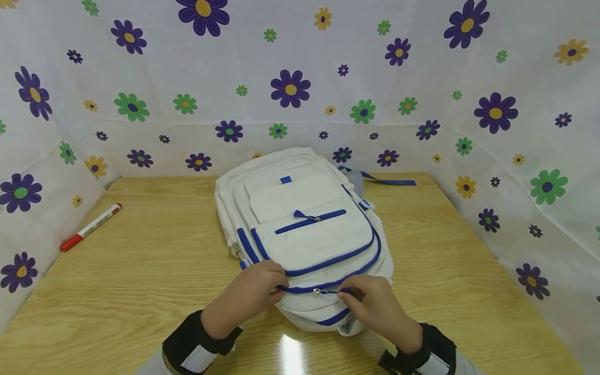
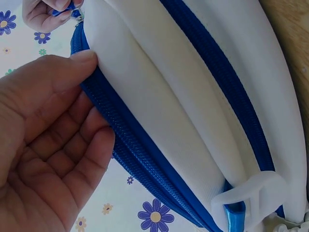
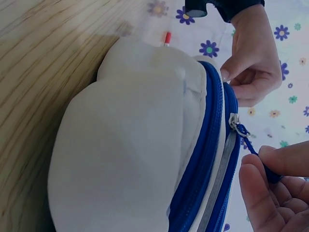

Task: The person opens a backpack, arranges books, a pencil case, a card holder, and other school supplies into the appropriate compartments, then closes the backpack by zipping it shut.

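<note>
A white backpack (image 1: 309, 195) with blue zippers lies on the table, front pocket facing up. My left hand (image 1: 250, 291) pinches the blue zipper edge (image 2: 126, 116) of a front compartment, thumb on top and fingers curled beneath. My right hand (image 1: 377, 302) pinches the blue cord zipper pull (image 3: 248, 143), which stretches straight from the metal slider (image 3: 234, 121). That slider sits between the two hands, near the backpack's bottom end. In the right wrist view the zipper teeth below the slider run down the blue band. A second zipper pull (image 1: 304, 215) lies on the small front pocket.
A red-capped marker (image 1: 91, 227) lies on the wooden table (image 1: 154, 234) at the left. A blue strap (image 1: 391, 182) trails from the backpack toward the back right. Flower-patterned cloth (image 1: 300, 52) walls in the back and sides. A white buckle (image 2: 251, 195) hangs at the backpack's side.
</note>
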Available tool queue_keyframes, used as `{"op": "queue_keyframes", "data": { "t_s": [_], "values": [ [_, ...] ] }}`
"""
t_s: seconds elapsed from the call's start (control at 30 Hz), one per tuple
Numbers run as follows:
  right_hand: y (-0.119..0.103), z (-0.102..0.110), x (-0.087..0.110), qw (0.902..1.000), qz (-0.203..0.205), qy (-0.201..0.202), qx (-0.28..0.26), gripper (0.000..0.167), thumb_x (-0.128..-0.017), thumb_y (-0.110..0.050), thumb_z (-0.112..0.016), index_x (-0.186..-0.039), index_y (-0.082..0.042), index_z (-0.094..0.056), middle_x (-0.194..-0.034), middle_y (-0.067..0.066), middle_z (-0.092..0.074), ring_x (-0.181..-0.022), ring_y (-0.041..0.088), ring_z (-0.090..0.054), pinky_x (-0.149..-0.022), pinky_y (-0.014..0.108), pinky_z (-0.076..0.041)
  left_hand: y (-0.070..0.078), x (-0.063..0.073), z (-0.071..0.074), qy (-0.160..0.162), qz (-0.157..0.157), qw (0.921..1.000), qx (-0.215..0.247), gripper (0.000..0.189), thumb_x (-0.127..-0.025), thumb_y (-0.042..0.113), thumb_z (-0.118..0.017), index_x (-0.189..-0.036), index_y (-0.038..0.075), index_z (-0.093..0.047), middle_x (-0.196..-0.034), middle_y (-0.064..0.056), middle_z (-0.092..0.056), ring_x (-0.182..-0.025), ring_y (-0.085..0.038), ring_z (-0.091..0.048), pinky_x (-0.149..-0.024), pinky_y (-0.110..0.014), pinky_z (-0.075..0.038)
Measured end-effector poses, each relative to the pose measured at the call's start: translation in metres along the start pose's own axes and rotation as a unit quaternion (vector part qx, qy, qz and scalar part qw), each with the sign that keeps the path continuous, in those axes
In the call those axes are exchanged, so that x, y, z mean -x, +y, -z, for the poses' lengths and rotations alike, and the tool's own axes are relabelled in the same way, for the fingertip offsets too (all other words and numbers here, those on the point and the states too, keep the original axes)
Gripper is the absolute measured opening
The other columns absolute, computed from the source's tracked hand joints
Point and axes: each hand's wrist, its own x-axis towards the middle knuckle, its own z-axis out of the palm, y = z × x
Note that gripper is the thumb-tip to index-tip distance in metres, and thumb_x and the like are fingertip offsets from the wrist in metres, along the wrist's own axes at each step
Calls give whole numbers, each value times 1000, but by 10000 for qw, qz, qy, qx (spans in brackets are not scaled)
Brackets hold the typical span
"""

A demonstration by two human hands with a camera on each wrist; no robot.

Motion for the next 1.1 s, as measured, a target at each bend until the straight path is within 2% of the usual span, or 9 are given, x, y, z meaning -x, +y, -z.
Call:
{"op": "queue_keyframes", "data": {
  "t_s": [0.27,0.43,0.63,0.83,1.1],
  "values": [
    [7,5,3,9996,-58,259,111,11,-81,10,-78,-83,2,-72,-78,9,-73,-68,8,-67,-59,18,-56,-2,1,1,-60,62,10000,18,11,-78,5,-86,-86,8,-79,-87,1,-72,-85,-16,-68,-78,-27,-59],
    [11,8,5,9992,-199,308,144,12,-81,11,-77,-82,0,-72,-77,8,-73,-69,4,-65,-60,19,-56,-3,0,2,-68,62,9999,75,11,-78,3,-86,-85,7,-79,-87,0,-73,-85,-16,-69,-78,-28,-60],
    [19,10,11,9966,6,700,440,17,-76,12,-80,-79,-2,-71,-75,5,-72,-64,4,-63,-56,19,-53,-2,0,3,-127,18,9998,130,10,-79,3,-85,-85,7,-78,-87,0,-73,-85,-16,-68,-79,-28,-59],
    [25,15,13,9927,-188,1016,615,19,-74,14,-81,-78,-1,-72,-73,5,-72,-61,5,-62,-54,18,-53,-3,-1,5,-185,0,9998,107,11,-78,2,-85,-85,7,-79,-86,0,-73,-84,-16,-68,-78,-28,-60],
    [28,18,14,9923,-280,1087,528,19,-74,15,-80,-78,-1,-72,-70,5,-71,-60,0,-58,-53,18,-51,-7,2,5,-230,-79,9996,148,11,-78,3,-86,-84,8,-79,-86,1,-72,-83,-15,-68,-77,-27,-59]
  ]
}}
